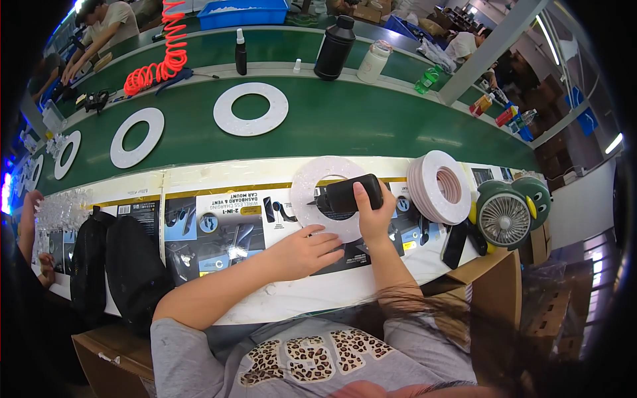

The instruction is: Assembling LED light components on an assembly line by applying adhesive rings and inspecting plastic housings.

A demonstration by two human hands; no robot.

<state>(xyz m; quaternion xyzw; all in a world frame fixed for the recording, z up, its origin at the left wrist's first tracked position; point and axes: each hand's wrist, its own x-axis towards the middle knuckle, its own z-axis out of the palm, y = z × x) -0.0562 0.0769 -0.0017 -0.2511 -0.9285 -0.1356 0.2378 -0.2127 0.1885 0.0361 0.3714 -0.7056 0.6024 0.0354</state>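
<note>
A flat white ring (306,191) lies in front of me on the printed cardboard that covers the worktable. My right hand (377,217) is wrapped round a black squeeze bottle (350,194), tipped on its side over the ring, its narrow tip pointing left. The bottle hides part of the ring's right side and hole. My left hand (302,254) rests palm down with its fingers stretched out, the fingertips at the ring's near edge. To the right of the bottle stands a leaning stack of several similar rings (417,186).
Beyond the table runs a green conveyor belt (318,129) with several white rings (232,123). A small fan (502,220) and a black phone (454,245) sit right. Black pouches (136,268) lie left, near another person's hand (46,268). A large black bottle (334,50) stands beyond the belt.
</note>
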